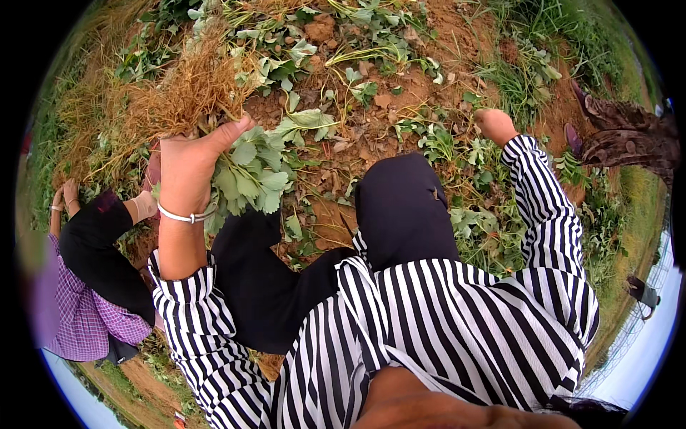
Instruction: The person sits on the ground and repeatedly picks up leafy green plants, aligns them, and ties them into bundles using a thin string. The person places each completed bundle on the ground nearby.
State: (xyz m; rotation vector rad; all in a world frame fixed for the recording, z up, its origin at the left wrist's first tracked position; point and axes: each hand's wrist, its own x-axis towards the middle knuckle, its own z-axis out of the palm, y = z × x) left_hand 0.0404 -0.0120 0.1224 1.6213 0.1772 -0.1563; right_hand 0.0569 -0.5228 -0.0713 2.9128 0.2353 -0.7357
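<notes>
My left hand (191,161) is closed around a bunch of uprooted leafy plants, which look like strawberry seedlings. Their tangled brown roots (187,89) stick up above my fist, and the green toothed leaves (250,171) hang out below it. To the right, my right hand (495,124) is low over the ground with its fingers curled in. Its fingertips are near small green leaves (471,99); what they hold, if anything, is too small to make out. Leafy plants (437,143) lie just left of that hand.
Loose plants lie scattered over reddish-brown soil (400,89). My bent knee (404,200) is between my arms. At the left a person in a purple checked garment (86,314) sits close by. Another person's dark brown trouser legs (629,136) are at the right, near tall grass (554,32).
</notes>
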